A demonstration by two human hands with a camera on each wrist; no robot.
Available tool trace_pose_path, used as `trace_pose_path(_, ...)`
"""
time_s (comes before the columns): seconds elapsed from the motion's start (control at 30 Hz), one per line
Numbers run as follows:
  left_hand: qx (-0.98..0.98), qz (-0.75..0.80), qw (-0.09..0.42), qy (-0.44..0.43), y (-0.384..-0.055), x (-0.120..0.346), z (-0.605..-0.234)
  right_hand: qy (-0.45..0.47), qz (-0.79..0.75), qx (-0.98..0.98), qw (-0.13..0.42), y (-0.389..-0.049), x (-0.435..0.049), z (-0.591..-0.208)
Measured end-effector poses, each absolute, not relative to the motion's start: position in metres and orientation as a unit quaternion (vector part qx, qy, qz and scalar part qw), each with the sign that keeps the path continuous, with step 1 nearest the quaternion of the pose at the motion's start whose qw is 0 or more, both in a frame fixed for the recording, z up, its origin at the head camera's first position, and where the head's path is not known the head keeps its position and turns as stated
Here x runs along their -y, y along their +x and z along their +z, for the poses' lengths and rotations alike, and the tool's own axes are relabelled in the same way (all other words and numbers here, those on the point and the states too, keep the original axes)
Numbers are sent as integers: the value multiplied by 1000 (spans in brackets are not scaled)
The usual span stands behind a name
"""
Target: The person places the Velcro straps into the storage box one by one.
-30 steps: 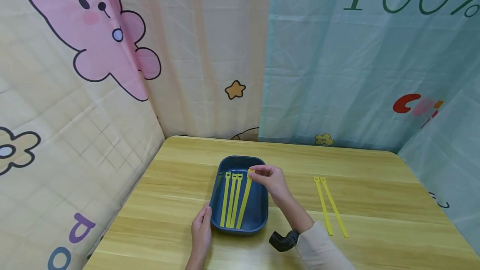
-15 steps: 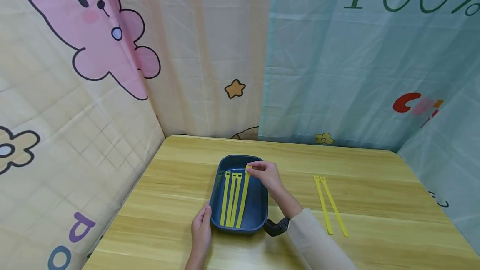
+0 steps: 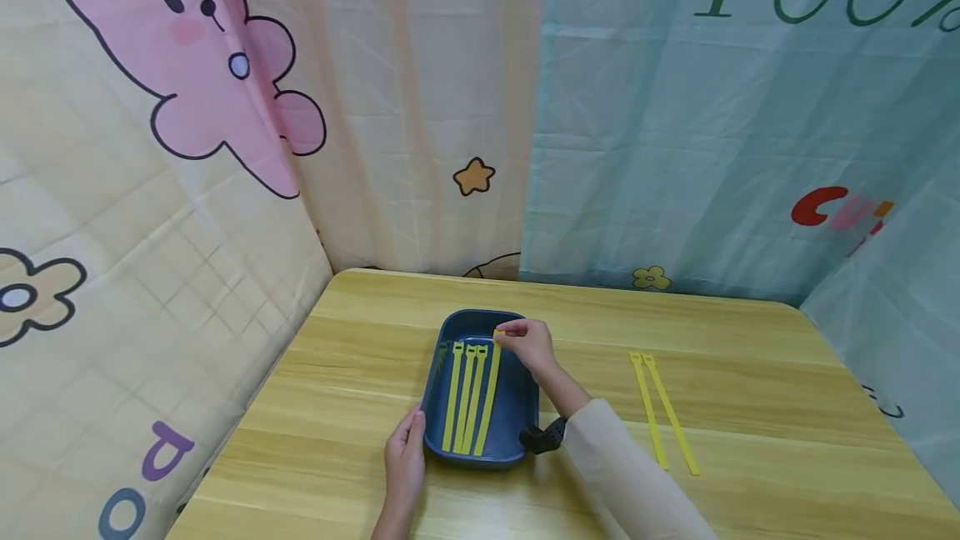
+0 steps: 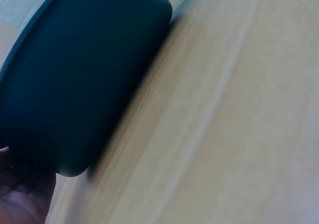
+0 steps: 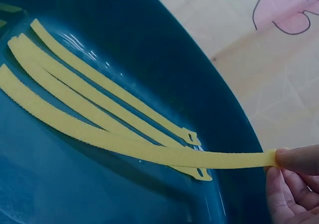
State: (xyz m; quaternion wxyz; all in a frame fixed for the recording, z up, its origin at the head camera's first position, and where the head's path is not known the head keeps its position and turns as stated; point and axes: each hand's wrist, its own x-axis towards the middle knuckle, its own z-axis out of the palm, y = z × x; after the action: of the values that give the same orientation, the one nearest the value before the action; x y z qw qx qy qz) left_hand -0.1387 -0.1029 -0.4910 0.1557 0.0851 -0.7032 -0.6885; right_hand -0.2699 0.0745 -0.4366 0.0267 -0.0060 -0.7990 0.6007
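My right hand (image 3: pixel 531 343) pinches the head end of a yellow hook-and-loop cable tie (image 3: pixel 488 401) between thumb and fingers. That end is raised near the far right of a dark blue tray (image 3: pixel 517 432); in the right wrist view, the tie (image 5: pixel 149 152) slopes down towards the tray floor and crosses over others. Several more yellow ties (image 3: pixel 457 398) lie side by side in the tray's left half, their slotted heads at the far end. At the tray's near left corner, my left hand (image 3: pixel 405 454) holds its side. The left wrist view shows the tray's outer wall (image 4: pixel 84 74) and curled fingers (image 4: pixel 30 189).
Two yellow cable ties (image 3: pixel 667 415) lie on the wooden table (image 3: pixel 337 407) to the right of the tray, their heads close together. Patterned curtains (image 3: pixel 405 107) stand behind the table and along both sides. A black wrist device (image 3: pixel 543 437) sits by the tray's right rim.
My right hand has shifted slightly left and away from me, bringing the pinched cable tie closer to the others. The left hand stays at the tray.
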Motion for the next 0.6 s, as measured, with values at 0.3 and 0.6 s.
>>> trace_pose_path(0.3, 707, -685, 158, 86, -140, 103, -492, -29, 578, 815, 24, -277, -73, -435)
trace_pose_path(0.6, 712, -678, 162, 85, -139, 103, -492, -14, 546, 837, 20, -280, -68, -439)
